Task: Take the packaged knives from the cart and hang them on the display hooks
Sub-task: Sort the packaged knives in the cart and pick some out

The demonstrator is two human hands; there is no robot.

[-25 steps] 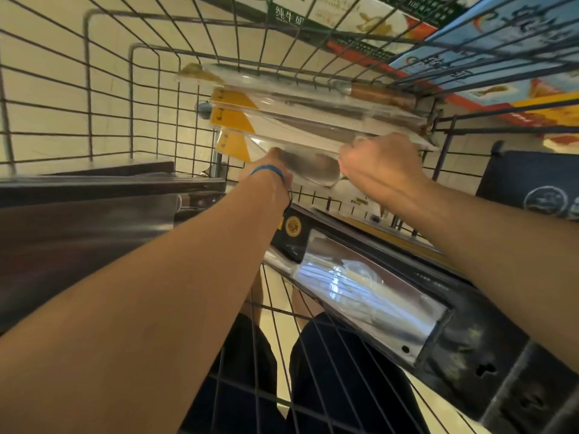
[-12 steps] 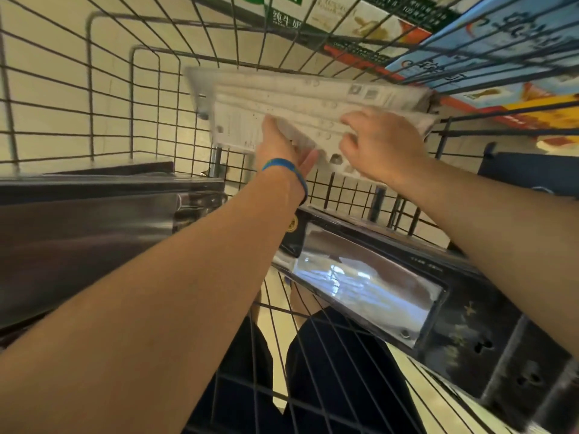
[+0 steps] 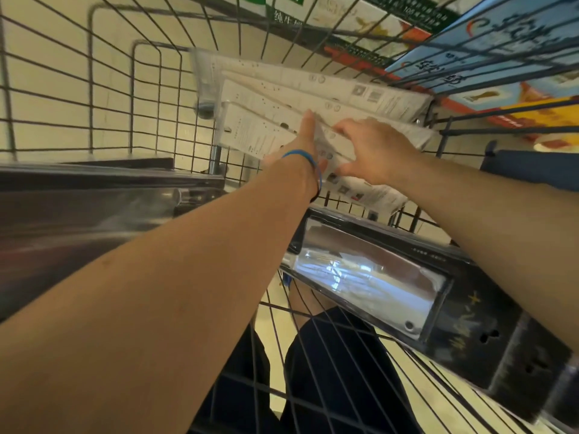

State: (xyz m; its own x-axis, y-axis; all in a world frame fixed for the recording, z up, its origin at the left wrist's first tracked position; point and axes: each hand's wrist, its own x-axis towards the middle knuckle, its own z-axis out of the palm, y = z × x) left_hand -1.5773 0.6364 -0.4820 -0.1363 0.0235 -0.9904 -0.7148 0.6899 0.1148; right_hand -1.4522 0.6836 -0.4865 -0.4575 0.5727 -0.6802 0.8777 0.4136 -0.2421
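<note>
Early days on this one, I'd say: both hands are down in the cart and nothing's near a hook yet, no display hooks in sight at all

The left hand [image 3: 302,139], the one with the blue wristband [image 3: 300,155], has its fingers straight and flat, pressed edge-on against the packaged knives [image 3: 313,86]. I can't see its thumb. The right hand [image 3: 372,148] is spread over the nearest pack, fingers across the top and thumb looking tucked below, so it seems to pinch that pack rather than just rest on it.

The packs are a fanned stack of maybe three or four, white printed backs toward us, tilted up against the far wire wall of the cart [image 3: 156,89]. Closer in, a black window box [image 3: 369,277] lies slanted across the cart, nobody touching it. Colourful cartons [image 3: 470,32] sit beyond the wire, top right.

So what's left is basically everything: lift the stack out, find the hooks, hang each pack
</note>
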